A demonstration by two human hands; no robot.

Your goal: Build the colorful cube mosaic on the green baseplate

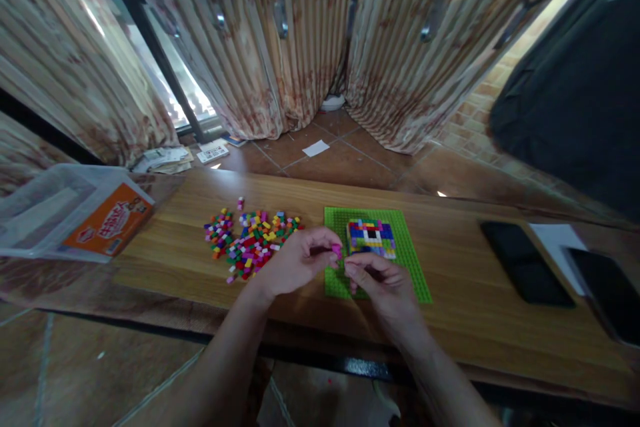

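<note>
A small magenta toy brick [337,250] is pinched between the thumb and fingers of my left hand [303,263], above the left part of a green studded baseplate [413,273]. My right hand [387,287] is closed in a pinch over the plate's front part, close to the left fingertips; whatever it may hold is hidden. Just beyond my right fingers, a low block of many-coloured bricks [373,230] stands on the plate, with white and black bricks in its middle. Its near side is partly covered by my right hand. Loose coloured bricks [260,240] lie in a heap left of the plate.
At the wooden table's [460,293] left end, a clear plastic box [45,213] holds an orange printed card [110,221]. Two dark phone-like slabs [525,263] and a white sheet [557,247] lie at the right. Curtains [300,53] hang behind; papers [316,147] are on the tiled floor.
</note>
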